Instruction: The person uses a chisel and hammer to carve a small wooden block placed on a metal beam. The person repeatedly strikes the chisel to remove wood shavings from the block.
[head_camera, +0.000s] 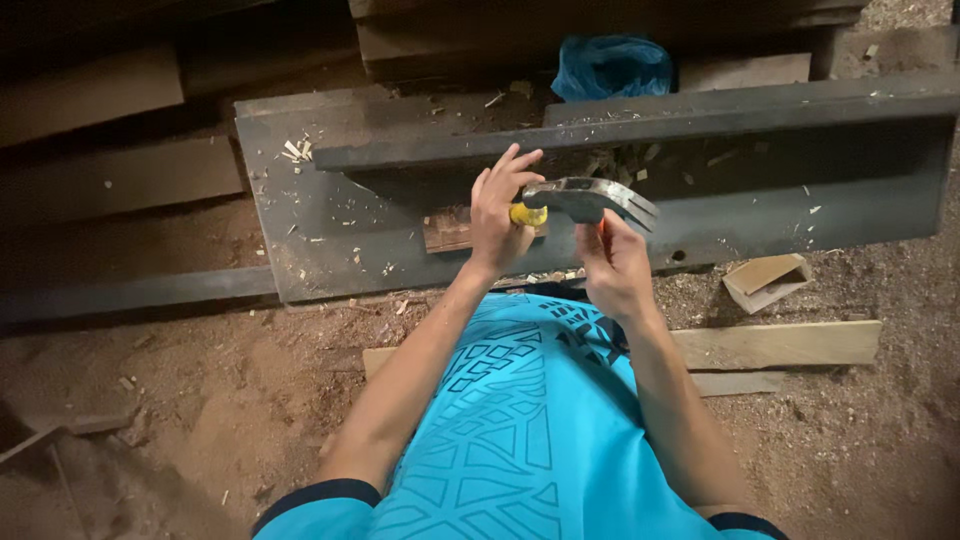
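Observation:
My right hand (612, 262) grips a claw hammer (590, 198) close under its grey steel head, which lies level above a dark metal beam (330, 240). My left hand (497, 212) pinches a small yellow piece (528, 215) right against the hammer's face, with the other fingers spread upward. Under my left hand a small brown wooden block (447, 230) rests on the beam. My turquoise patterned shirt fills the bottom of the view.
Wood chips lie scattered over the beam and the sawdust floor. A wooden plank (780, 345) lies flat at the right, with a small cardboard box (766, 280) above it. A blue plastic bag (612, 65) sits behind the beam. Dark planks (120, 180) are stacked at the left.

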